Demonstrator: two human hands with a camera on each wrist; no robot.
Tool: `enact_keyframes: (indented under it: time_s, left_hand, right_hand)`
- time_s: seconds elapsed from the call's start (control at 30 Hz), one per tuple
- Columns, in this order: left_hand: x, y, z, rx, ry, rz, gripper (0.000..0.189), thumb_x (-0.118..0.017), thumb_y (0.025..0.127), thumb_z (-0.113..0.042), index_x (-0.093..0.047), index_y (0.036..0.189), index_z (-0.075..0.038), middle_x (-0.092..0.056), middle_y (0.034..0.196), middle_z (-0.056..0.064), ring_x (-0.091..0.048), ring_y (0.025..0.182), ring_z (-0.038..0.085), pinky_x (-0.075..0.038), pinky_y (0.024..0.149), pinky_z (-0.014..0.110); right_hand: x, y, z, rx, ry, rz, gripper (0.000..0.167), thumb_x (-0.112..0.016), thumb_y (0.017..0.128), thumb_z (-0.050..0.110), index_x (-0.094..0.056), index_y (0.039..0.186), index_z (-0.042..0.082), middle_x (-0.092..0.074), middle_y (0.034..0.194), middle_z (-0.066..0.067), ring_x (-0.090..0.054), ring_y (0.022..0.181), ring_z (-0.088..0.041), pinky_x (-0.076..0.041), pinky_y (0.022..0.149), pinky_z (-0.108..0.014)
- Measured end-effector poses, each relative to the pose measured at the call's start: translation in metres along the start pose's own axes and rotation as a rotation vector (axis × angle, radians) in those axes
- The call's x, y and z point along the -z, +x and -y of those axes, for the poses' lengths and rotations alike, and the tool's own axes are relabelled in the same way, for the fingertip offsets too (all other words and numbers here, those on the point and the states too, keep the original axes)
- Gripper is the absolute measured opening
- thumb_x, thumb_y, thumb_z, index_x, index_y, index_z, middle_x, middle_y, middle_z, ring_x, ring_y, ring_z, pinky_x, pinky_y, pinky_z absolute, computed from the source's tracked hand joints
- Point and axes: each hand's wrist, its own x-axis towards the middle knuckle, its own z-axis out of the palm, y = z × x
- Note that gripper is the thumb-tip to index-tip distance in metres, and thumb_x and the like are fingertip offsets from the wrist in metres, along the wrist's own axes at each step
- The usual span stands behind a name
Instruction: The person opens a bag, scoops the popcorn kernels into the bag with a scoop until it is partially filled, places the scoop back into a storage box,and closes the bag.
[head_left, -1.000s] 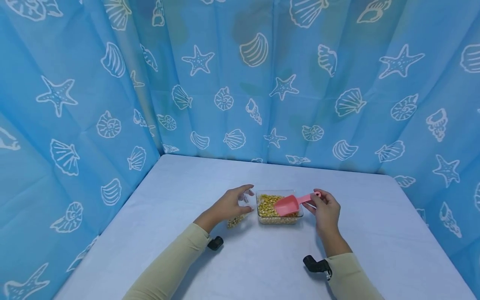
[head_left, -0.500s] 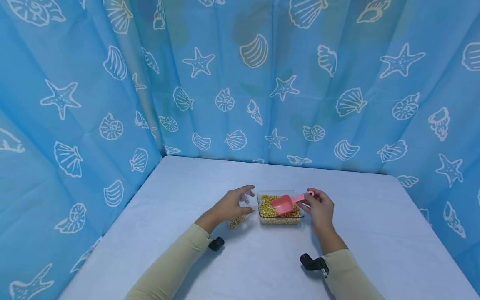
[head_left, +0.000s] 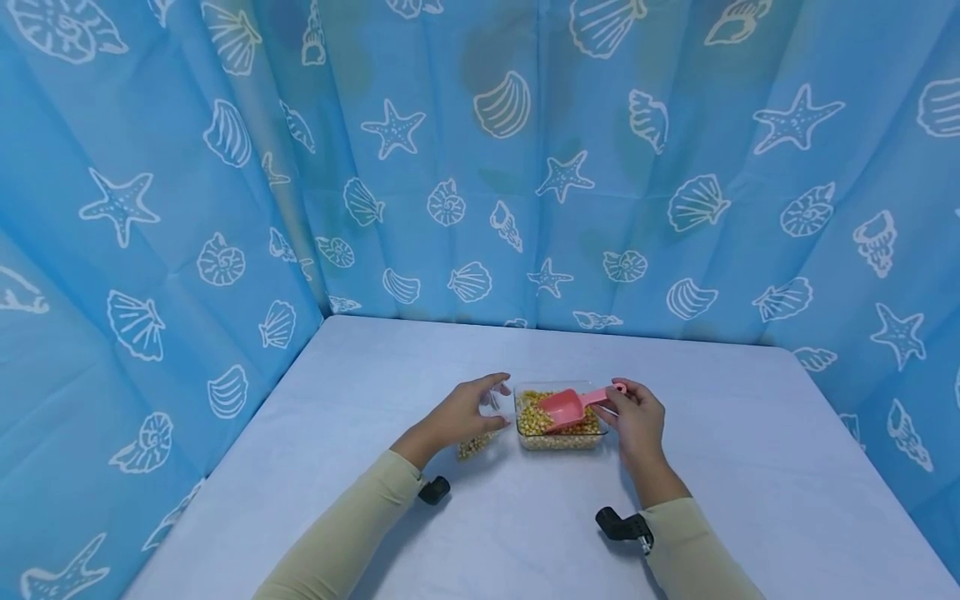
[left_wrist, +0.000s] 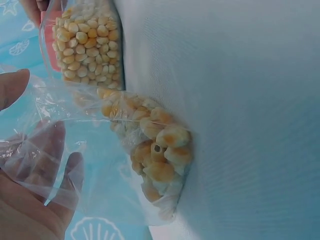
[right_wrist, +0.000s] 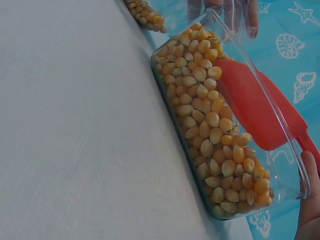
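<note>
A clear rectangular container (head_left: 562, 434) holds yellow corn kernels (right_wrist: 205, 130). My right hand (head_left: 641, 425) pinches the handle of a pink scoop (head_left: 564, 408) over the container. The scoop's front edge meets the kernels near the left end in the right wrist view, and its bowl looks bare. Left of the container, my left hand (head_left: 453, 412) is curved round the upper part of a clear plastic bag (left_wrist: 100, 175), keeping its mouth spread. Some kernels lie in the bag's bottom on the table, and fingers show through the film.
A white cloth covers the table (head_left: 525, 533). Blue curtains (head_left: 480, 167) with white shell and starfish prints stand behind and at the sides. Black camera mounts (head_left: 624, 527) stick out from both wrists.
My right hand has moved left with the scoop, whose front edge has shifted toward the container's left end. The left hand and bag have stayed in nearly the same place.
</note>
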Motion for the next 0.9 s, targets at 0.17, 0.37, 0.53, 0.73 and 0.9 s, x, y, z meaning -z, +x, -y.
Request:
enact_keyframes:
  time_s: [0.17, 0.37, 0.53, 0.73, 0.9]
  left_hand:
    - [0.000, 0.000, 0.001, -0.009, -0.015, -0.007, 0.072, -0.075, 0.086, -0.021, -0.040, 0.148, -0.015, -0.059, 0.127, -0.004, -0.054, 0.107, 0.015, -0.048, 0.091, 0.040]
    - [-0.002, 0.001, 0.005, -0.015, -0.013, -0.008, 0.072, -0.075, 0.086, -0.024, -0.039, 0.149, -0.017, -0.059, 0.128, -0.002, -0.054, 0.109, 0.017, -0.048, 0.091, 0.038]
    - [-0.003, 0.000, 0.006, -0.002, 0.000, -0.010, 0.072, -0.075, 0.086, -0.026, -0.039, 0.149, -0.018, -0.058, 0.127, -0.008, -0.054, 0.112, 0.016, -0.046, 0.094, 0.038]
    - [-0.003, 0.000, 0.005, -0.003, -0.013, -0.002, 0.072, -0.074, 0.087, -0.028, -0.039, 0.149, -0.019, -0.058, 0.127, -0.008, -0.053, 0.115, 0.018, -0.046, 0.095, 0.040]
    - [-0.003, 0.000, 0.005, -0.010, -0.009, -0.002, 0.072, -0.074, 0.086, -0.027, -0.039, 0.149, -0.019, -0.058, 0.127, -0.008, -0.054, 0.114, 0.017, -0.046, 0.095, 0.039]
  right_hand:
    - [0.000, 0.003, -0.002, -0.040, 0.076, -0.028, 0.038, -0.055, 0.100, 0.017, -0.047, 0.134, 0.001, -0.051, 0.120, -0.013, -0.063, 0.104, -0.020, -0.054, 0.080, -0.028]
    - [0.001, 0.006, -0.004, -0.120, 0.223, -0.059, 0.038, -0.054, 0.100, 0.013, -0.044, 0.135, 0.002, -0.050, 0.120, -0.012, -0.061, 0.104, -0.022, -0.053, 0.082, -0.029]
    - [0.003, 0.008, -0.006, -0.174, 0.311, -0.048, 0.038, -0.052, 0.102, 0.016, -0.043, 0.136, 0.003, -0.048, 0.124, -0.013, -0.059, 0.108, -0.022, -0.052, 0.085, -0.028]
    - [0.005, 0.010, -0.003, -0.204, 0.374, -0.039, 0.033, -0.052, 0.102, 0.016, -0.046, 0.132, 0.007, -0.046, 0.132, -0.016, -0.059, 0.108, -0.022, -0.051, 0.087, -0.029]
    - [0.003, 0.010, 0.002, -0.184, 0.364, -0.033, 0.033, -0.056, 0.100, 0.016, -0.048, 0.131, 0.008, -0.047, 0.128, -0.014, -0.059, 0.108, -0.022, -0.051, 0.086, -0.029]
